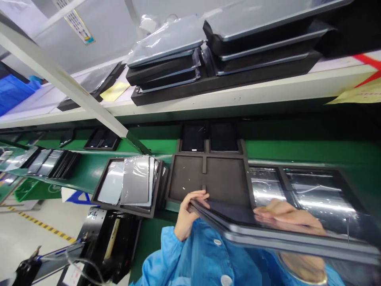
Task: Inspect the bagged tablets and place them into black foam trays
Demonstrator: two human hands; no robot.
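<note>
I hold a flat dark tablet-like panel (268, 234) close to my chest, its glossy face tilted up. My left hand (187, 216) is closed on its left corner, fingers curled over the edge. My right hand (300, 267) supports the panel from beneath near its right side; its fingers are mostly hidden behind the panel, and a reflection of fingers shows on the glossy surface. Just beyond the panel lies a black foam tray (208, 178) with empty compartments in front and two dark panels (208, 137) at the back.
A green conveyor belt (312, 153) runs across the bench. To the right sits a tray of film-covered panels (300, 188), to the left a tray with wrapped silver panels (131, 180). The shelf (268, 89) above carries stacked trays (226, 51). A metal post (74, 89) slants across the left.
</note>
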